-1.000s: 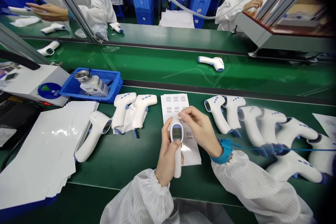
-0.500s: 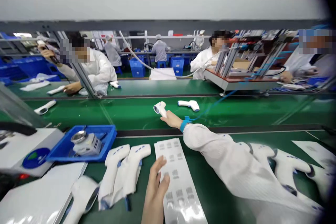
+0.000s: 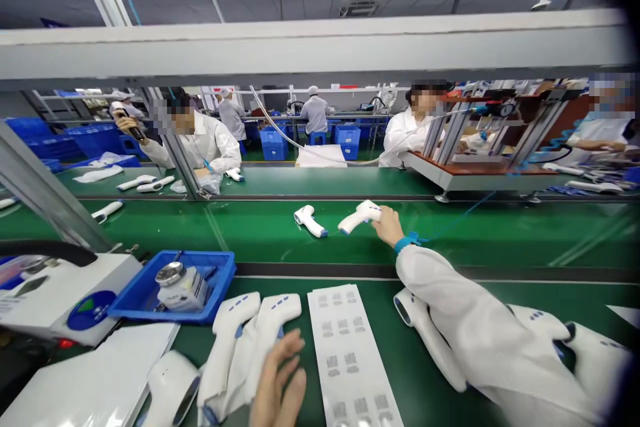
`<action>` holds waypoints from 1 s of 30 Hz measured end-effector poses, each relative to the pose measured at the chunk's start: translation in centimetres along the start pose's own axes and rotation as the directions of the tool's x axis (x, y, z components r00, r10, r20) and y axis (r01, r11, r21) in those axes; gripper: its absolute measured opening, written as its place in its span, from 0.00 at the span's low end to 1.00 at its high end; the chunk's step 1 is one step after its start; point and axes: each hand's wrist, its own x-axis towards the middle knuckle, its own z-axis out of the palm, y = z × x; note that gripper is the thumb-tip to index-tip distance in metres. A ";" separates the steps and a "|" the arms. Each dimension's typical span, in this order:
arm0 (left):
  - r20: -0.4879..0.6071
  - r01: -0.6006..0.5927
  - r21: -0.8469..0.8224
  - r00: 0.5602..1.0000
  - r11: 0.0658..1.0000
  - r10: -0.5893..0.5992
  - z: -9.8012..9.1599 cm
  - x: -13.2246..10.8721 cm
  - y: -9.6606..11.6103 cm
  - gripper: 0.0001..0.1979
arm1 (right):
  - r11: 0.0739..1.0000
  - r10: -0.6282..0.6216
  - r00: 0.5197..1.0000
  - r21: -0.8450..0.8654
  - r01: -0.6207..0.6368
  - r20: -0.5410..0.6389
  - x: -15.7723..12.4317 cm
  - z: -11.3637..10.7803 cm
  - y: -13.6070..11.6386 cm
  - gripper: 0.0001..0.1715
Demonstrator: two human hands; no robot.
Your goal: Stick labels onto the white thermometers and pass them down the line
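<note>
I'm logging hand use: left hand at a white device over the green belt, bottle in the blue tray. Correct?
Wrong hand: the head view shows the right hand at the white device over the green belt; the bottle is in the blue tray.

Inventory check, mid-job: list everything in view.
Near bench: one, green, foreground
Belt: one, green, beyond near bench
Far bench: one, green, beyond belt
Thermometers: at least ten, white and blue, benches and belt
Label sheet: at least one, white, near bench
Tray: one, blue, near bench left
Bottle: one, white, in tray
Papers: stack, white, lower left
Machine: one, white, left edge
Fixture: one, grey and red-brown, far bench right
Crates: several, blue, background
Beam: one, white, overhead
Co-workers: at least five, pale coats, background
Left hand: one, bare, by left thermometers
Right hand: one, blue wristband, gripping thermometer at belt
</note>
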 end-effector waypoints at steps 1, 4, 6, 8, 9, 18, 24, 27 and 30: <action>-0.020 -0.027 -0.003 0.999 1.000 0.027 0.3 0.2 0.7 0.21 | 0.997 -0.069 0.997 0.021 0.069 0.037 -1.3 -0.2 -0.4 0.21; 0.028 -0.068 -0.027 0.997 0.997 0.069 1.5 0.7 2.5 0.30 | 0.944 -0.321 0.931 0.144 0.298 0.177 -7.2 -1.2 -2.3 0.26; 0.209 0.064 -0.119 0.977 0.991 -0.038 2.7 0.3 3.1 0.38 | 0.813 -0.561 0.796 0.334 0.477 0.228 -12.2 -2.2 -3.8 0.26; 0.403 0.283 -0.195 0.896 0.939 -0.186 4.0 -1.0 3.1 0.45 | 0.715 -0.662 0.712 0.484 0.505 0.235 -16.8 -3.2 -4.7 0.26; 0.451 0.364 -0.216 0.860 0.906 -0.238 4.5 -1.8 2.9 0.46 | 0.721 -0.643 0.725 0.513 0.466 0.246 -18.8 -3.6 -4.8 0.28; 0.179 0.339 -0.111 0.931 0.934 -0.317 6.1 -6.6 0.8 0.39 | 0.859 -0.214 0.903 0.511 -0.007 0.372 -26.1 -1.4 1.1 0.07; 0.196 0.301 -0.087 0.940 0.950 -0.280 6.6 -6.1 -0.1 0.37 | 0.816 -0.223 0.933 0.577 0.020 0.283 -26.5 -0.3 0.9 0.09; 0.195 0.302 -0.088 0.940 0.949 -0.281 6.6 -6.1 -0.4 0.37 | 0.811 -0.200 0.925 0.584 -0.028 0.322 -25.9 -0.1 0.8 0.09; 0.195 0.289 -0.075 0.943 0.955 -0.270 6.5 -6.1 -0.7 0.37 | 0.836 -0.210 0.901 0.548 -0.035 0.379 -25.0 -0.3 0.5 0.05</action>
